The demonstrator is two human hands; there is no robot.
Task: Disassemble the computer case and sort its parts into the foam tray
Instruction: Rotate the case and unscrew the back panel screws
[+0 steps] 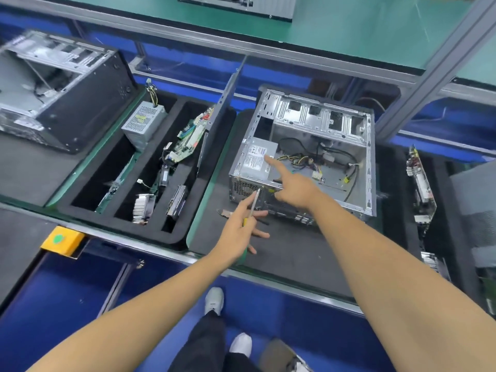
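Note:
The open computer case (319, 122) lies on a dark mat at centre right, side panel off. A grey power supply (253, 162) sits in its near left corner, loose cables (316, 159) beside it. My left hand (241, 229) holds a screwdriver (254, 202), its tip at the case's near left corner. My right hand (295, 187) reaches over the case edge, index finger stretched onto the power supply, other fingers curled. The black foam tray (177, 237) lies left of the case and holds a power supply (143, 122), a circuit board (188, 142), a heatsink (143, 205) and a drive (177, 201).
Another opened case (61, 89) lies at the far left. A removed side panel (222, 98) stands upright between tray and case. A second tray with boards (421, 189) is at the right. A yellow button box (63, 238) sits on the bench's front rail. My shoes show below.

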